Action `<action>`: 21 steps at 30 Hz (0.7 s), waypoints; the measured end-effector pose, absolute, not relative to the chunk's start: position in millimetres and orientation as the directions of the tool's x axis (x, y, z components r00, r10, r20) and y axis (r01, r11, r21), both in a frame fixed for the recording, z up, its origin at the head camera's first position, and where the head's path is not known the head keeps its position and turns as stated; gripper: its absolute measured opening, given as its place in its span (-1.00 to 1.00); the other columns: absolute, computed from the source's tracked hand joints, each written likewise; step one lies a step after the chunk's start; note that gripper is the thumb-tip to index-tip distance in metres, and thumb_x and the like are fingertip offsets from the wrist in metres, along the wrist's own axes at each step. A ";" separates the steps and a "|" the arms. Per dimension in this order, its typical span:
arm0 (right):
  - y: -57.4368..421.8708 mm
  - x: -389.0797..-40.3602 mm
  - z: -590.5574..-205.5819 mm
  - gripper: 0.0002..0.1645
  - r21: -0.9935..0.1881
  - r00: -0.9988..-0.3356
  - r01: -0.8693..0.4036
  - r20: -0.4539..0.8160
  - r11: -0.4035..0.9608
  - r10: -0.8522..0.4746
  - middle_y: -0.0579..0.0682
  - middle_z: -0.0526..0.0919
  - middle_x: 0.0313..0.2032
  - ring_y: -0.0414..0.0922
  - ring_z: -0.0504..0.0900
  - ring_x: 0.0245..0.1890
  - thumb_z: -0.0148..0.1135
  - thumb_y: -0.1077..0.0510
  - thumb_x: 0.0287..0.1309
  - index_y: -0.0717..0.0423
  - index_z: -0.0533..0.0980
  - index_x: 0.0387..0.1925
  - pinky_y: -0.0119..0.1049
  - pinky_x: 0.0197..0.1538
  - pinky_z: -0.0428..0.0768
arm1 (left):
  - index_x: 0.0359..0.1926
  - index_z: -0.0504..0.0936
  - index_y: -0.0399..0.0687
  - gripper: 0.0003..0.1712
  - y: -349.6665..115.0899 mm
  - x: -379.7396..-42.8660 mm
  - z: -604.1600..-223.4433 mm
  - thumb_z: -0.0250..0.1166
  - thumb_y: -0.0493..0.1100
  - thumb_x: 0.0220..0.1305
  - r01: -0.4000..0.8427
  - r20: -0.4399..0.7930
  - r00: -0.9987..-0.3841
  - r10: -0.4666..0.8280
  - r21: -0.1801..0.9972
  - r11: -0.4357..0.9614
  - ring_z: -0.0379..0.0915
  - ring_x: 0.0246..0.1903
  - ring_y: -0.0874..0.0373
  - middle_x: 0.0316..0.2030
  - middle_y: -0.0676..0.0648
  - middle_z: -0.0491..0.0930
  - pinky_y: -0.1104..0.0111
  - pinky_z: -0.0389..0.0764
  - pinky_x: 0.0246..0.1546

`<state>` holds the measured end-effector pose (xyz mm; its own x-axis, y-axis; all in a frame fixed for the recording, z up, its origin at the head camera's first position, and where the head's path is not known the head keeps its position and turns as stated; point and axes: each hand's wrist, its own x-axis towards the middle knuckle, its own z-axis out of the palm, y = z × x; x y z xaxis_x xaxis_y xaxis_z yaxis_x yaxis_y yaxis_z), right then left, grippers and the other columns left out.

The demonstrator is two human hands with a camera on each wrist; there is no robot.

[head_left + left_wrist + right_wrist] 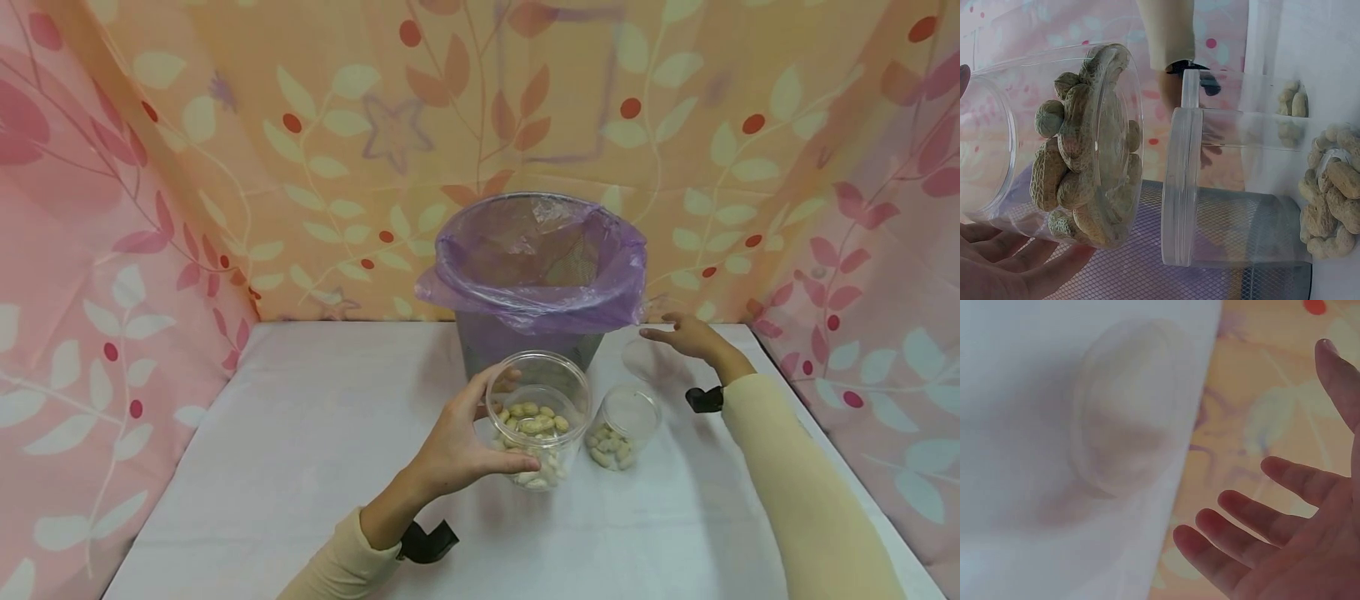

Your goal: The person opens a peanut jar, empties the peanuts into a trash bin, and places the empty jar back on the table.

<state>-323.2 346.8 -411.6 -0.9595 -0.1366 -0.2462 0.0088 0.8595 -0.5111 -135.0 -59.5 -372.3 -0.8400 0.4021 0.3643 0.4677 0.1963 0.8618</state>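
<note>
"what do we hold?"
"our left hand (457, 446) curls round a clear jar (538, 402) of peanuts (1072, 137), mouth up, long axis near upright, above a second jar (1247, 187). our right hand (690, 337) is spread, gripping nothing."
"which is nearer the round lid (643, 358)?"
"the right; it lies flat on the tabletop (330, 442), just left of and below that hand."
</note>
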 end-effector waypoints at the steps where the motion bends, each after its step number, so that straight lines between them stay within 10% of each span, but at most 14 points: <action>1: 346.8 -322.4 -408.0 0.13 -0.527 -0.959 0.012 -0.247 0.850 -0.140 0.59 0.11 0.34 0.49 0.13 0.34 0.02 -0.39 0.28 0.45 0.00 0.42 0.36 0.31 0.25 | 0.40 0.25 0.04 0.15 -59.5 -134.9 -372.3 0.67 -0.12 -0.26 0.467 0.364 -0.840 0.402 0.862 0.196 0.40 0.22 -0.04 0.24 -0.14 0.45 0.00 0.56 0.12; 21: 328.1 -306.2 -311.4 0.00 -0.666 -0.966 -0.084 -0.128 0.741 -0.225 0.51 0.08 0.37 0.43 0.24 0.30 -0.08 -0.28 0.39 0.35 -0.10 0.48 0.27 0.20 0.45 | 0.42 0.22 0.06 0.17 -60.3 -132.7 -371.6 0.66 -0.12 -0.25 0.466 0.364 -0.841 0.400 0.863 0.193 0.39 0.23 -0.05 0.25 -0.14 0.44 -0.03 0.55 0.11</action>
<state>-306.2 328.1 -311.4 -0.9660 -0.2247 -0.1278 -0.0842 0.7409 -0.6663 -132.7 -60.3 -371.6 -0.8409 0.4003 0.3642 0.4660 0.1932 0.8635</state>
